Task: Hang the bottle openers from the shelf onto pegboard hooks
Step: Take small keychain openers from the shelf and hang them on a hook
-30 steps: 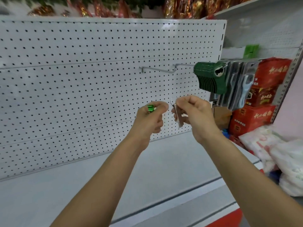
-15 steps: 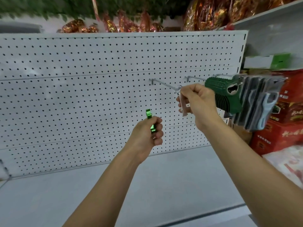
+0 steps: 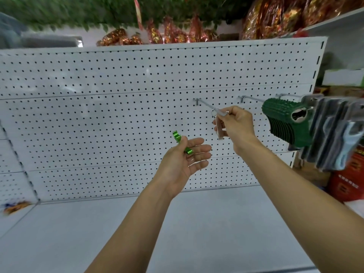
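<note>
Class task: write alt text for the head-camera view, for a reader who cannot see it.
A person's right hand holds a silver bottle opener with its ring at the tip of a pegboard hook, while the left hand holds a green bottle opener under the thumb, fingers extended.

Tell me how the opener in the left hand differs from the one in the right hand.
The green opener is bright green; the silver opener is pale metal. The green opener lies slanted under the thumb of the left hand, whose fingers are spread; the silver opener hangs upright, pinched in the right hand. Only the silver opener has its ring at the tip of a hook. Both are small and off the shelf.
</note>
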### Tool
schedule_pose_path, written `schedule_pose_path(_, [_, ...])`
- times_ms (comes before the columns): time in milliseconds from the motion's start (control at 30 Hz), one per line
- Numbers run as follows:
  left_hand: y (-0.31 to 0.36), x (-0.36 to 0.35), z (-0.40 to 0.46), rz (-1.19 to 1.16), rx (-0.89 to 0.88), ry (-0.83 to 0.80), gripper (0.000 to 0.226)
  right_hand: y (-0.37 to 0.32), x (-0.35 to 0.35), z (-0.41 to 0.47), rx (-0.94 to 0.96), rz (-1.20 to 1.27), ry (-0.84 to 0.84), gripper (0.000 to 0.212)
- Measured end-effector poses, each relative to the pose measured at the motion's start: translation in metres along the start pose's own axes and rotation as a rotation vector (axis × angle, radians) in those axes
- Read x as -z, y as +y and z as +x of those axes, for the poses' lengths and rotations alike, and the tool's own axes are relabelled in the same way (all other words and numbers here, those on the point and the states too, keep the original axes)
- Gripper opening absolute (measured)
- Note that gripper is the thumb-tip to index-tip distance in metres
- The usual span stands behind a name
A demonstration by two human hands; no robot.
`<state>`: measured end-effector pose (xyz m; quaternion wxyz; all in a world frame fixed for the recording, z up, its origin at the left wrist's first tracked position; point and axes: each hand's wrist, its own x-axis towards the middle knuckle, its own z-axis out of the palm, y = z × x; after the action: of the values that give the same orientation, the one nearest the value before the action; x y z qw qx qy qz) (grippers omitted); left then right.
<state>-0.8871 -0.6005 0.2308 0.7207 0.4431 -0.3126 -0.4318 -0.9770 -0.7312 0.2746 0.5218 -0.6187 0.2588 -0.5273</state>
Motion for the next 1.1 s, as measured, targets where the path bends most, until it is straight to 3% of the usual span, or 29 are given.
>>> schedule_pose_path(267, [-0.008,0.005,-0.002,0.124,-0.057,0.017,0.048,0.030,0.005,-0.031,0.115,-0.065,0.148,0.005])
schedule_pose_path(500, [-0.024,0.000,-0.004,0.196,-0.105,0.030,0.043,0.043,-0.004,-0.101,-0.058,0.058,-0.306,0.010])
schedule_pose_path(733, [-0.028,0.005,-0.005,0.096,-0.059,0.069,0.024,0.032,0.009,-0.101,-0.114,0.219,-0.261,0.017])
schedule_pose_path(933, [-0.030,0.009,-0.007,0.041,-0.034,0.062,0.008,0.029,0.026,-0.097,-0.218,0.396,-0.363,0.017])
schedule_pose_path(1100, [-0.029,0.003,-0.010,0.054,-0.024,0.015,0.015,0.024,0.038,-0.089,-0.212,0.445,-0.355,0.020])
